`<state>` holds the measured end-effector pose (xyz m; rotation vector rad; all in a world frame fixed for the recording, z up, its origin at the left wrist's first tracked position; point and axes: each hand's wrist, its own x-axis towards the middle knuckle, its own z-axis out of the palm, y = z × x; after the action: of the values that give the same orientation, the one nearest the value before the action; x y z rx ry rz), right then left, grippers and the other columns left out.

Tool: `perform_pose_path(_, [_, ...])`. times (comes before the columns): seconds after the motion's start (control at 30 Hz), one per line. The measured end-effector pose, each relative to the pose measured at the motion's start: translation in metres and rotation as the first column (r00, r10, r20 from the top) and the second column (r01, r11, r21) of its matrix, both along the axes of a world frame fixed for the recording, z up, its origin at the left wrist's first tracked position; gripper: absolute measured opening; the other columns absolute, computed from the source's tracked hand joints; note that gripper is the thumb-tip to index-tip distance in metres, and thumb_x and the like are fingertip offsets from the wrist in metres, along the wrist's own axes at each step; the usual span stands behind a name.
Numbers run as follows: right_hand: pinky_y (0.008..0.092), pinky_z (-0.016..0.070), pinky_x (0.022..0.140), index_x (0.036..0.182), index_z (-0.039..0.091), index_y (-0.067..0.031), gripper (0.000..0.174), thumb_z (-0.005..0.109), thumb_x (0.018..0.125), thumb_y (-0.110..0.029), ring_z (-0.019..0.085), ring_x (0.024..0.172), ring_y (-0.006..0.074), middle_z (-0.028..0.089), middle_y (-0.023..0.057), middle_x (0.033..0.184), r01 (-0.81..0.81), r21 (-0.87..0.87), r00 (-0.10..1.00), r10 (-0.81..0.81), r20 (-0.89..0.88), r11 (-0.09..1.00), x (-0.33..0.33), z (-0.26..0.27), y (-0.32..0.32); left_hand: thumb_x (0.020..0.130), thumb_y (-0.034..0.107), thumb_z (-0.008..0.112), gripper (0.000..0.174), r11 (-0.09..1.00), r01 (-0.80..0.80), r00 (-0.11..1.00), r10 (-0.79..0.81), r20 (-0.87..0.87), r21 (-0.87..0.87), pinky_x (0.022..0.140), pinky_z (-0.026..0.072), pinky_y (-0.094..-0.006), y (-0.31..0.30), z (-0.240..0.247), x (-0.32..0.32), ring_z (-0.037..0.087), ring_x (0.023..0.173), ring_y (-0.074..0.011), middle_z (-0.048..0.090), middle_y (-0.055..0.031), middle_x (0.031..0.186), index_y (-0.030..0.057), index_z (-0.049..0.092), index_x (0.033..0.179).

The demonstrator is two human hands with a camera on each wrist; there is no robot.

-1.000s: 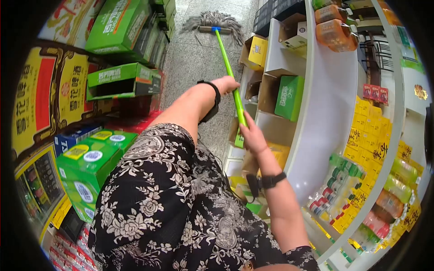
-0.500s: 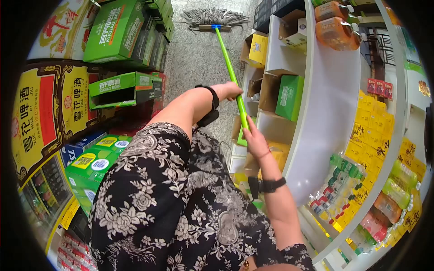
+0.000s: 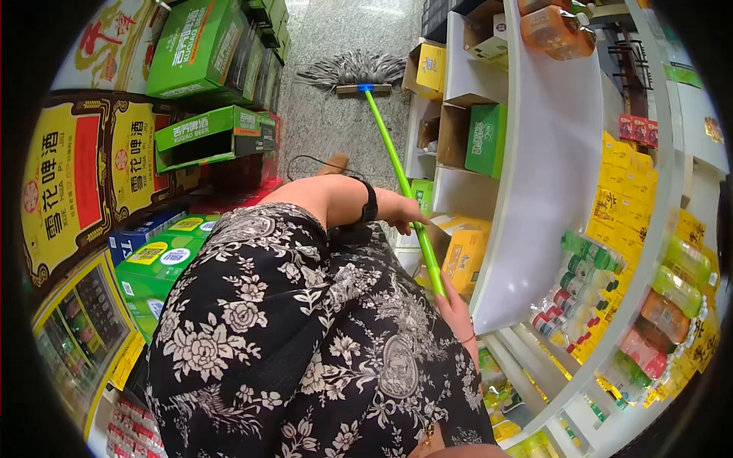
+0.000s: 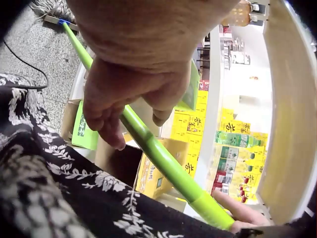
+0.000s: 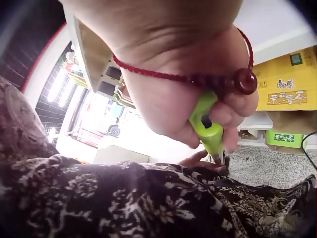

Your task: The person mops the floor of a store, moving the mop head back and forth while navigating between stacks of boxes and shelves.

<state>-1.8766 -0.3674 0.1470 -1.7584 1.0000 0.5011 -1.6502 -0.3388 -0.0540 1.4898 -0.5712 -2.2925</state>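
Note:
A mop with a bright green handle [image 3: 393, 156] runs down the aisle in the head view. Its grey string head [image 3: 347, 70] lies on the speckled floor beyond a flat bar with a blue joint. Partway up the handle, my left hand [image 3: 405, 211] holds it, fingers on one side and thumb on the other in the left wrist view. Lower in the head view, near the handle's top end, is my right hand [image 3: 455, 311]. The right wrist view shows the right hand's fingers curled round the green handle end [image 5: 212, 134], below a red cord bracelet [image 5: 153, 73].
Stacked green beer cartons [image 3: 195, 49] and yellow beer boxes [image 3: 57, 172] line the left. White shelves [image 3: 534, 191] on the right hold cartons and bottles. A yellow carton [image 3: 463, 259] sits close beside the handle. A shoe [image 3: 334, 163] and thin cable show on the floor.
The mop head first goes slightly away, then comes back toward me. Both hands have moved down in the head view, nearer my body, with the handle.

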Motion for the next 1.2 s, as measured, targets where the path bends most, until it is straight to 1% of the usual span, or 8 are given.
perform_pose_path(0.2, [0.0234,0.0439,0.067,0.133,0.031,-0.0069,0.050,0.043,0.084,-0.009,0.052,0.071,0.0107,0.056,0.0059,0.094,-0.127,-0.058,0.989,0.131,0.073,0.990,0.104,-0.010,-0.037,0.077,0.048,0.052,0.047,0.989,-0.137,0.964,0.147,0.221,-0.060,0.040,0.0415,-0.0314,-0.035,-0.006,0.084,0.061,0.052,-0.0207,0.062,-0.0092,0.065,0.0016,0.063,0.075])
perform_pose_path(0.4, [0.0241,0.0435,0.063,0.133,0.031,-0.0070,0.050,0.045,0.086,-0.014,0.052,0.067,0.0131,0.056,0.0075,0.081,-0.051,-0.007,0.970,0.051,0.237,0.999,0.293,-0.087,-0.115,0.075,0.040,0.058,0.043,0.908,-0.352,0.828,0.415,0.376,-0.228,0.044,0.0501,-0.0307,-0.118,-0.072,0.267,0.059,0.048,-0.0216,0.061,-0.0119,0.063,-0.0026,0.061,0.077])
perform_pose_path(0.6, [0.0303,0.0461,0.053,0.134,0.027,-0.0112,0.053,0.046,0.085,-0.020,0.055,0.053,0.0174,0.057,0.0104,0.071,-0.175,-0.088,0.978,0.184,0.100,0.981,0.506,-0.112,-0.168,0.077,0.035,0.054,0.038,0.797,-0.539,0.620,0.595,0.511,-0.273,0.052,0.0494,-0.0338,-0.164,-0.040,0.450,0.061,0.060,-0.0223,0.062,-0.0134,0.074,-0.0004,0.062,0.088])
perform_pose_path(0.73, [0.0326,0.0424,0.038,0.135,0.023,-0.0161,0.055,0.045,0.086,-0.023,0.049,0.038,0.0181,0.055,0.0092,0.064,-0.108,0.007,0.994,0.108,0.014,0.994,0.585,-0.112,-0.185,0.077,0.035,0.052,0.036,0.892,-0.391,0.575,0.430,0.695,-0.228,0.067,0.0502,-0.0335,-0.193,-0.055,0.515,0.063,0.074,-0.0248,0.064,-0.0131,0.084,0.0030,0.064,0.090])
perform_pose_path(1.0, [0.0318,0.0447,0.042,0.135,0.024,-0.0159,0.055,0.048,0.086,-0.022,0.053,0.047,0.0185,0.056,0.0101,0.070,-0.137,0.006,0.991,0.137,0.003,0.991,0.556,-0.101,-0.177,0.073,0.040,0.062,0.056,0.909,-0.287,0.590,0.417,0.692,-0.303,0.060,0.0500,-0.0343,-0.183,-0.062,0.490,0.061,0.067,-0.0271,0.060,-0.0193,0.079,-0.0105,0.051,0.096])
perform_pose_path(1.07, [0.0307,0.0450,0.044,0.135,0.024,-0.0170,0.055,0.048,0.086,-0.022,0.053,0.047,0.0183,0.057,0.0109,0.072,-0.239,-0.214,0.905,0.297,0.303,0.947,0.491,-0.148,-0.192,0.073,0.038,0.063,0.058,0.870,-0.434,0.661,0.485,0.573,-0.235,0.057,0.0502,-0.0341,-0.173,-0.022,0.453,0.061,0.069,-0.0257,0.059,-0.0207,0.084,-0.0114,0.047,0.099])
perform_pose_path(1.13, [0.0288,0.0449,0.046,0.135,0.024,-0.0173,0.055,0.048,0.086,-0.020,0.052,0.048,0.0169,0.058,0.0106,0.074,-0.120,0.055,0.987,0.125,-0.102,0.991,0.482,-0.062,-0.180,0.074,0.032,0.062,0.046,0.818,-0.438,0.718,0.568,0.404,-0.372,0.043,0.0474,-0.0311,-0.167,-0.038,0.413,0.059,0.052,-0.0225,0.060,-0.0168,0.069,-0.0086,0.051,0.093])
perform_pose_path(1.2, [0.0276,0.0441,0.046,0.136,0.024,-0.0174,0.055,0.047,0.086,-0.020,0.051,0.047,0.0156,0.057,0.0092,0.073,-0.178,-0.038,0.980,0.180,0.079,0.983,0.422,-0.073,-0.183,0.077,0.031,0.057,0.035,0.837,-0.463,0.808,0.534,0.249,-0.291,0.043,0.0474,-0.0299,-0.158,-0.017,0.381,0.061,0.052,-0.0223,0.061,-0.0137,0.067,-0.0027,0.060,0.084])
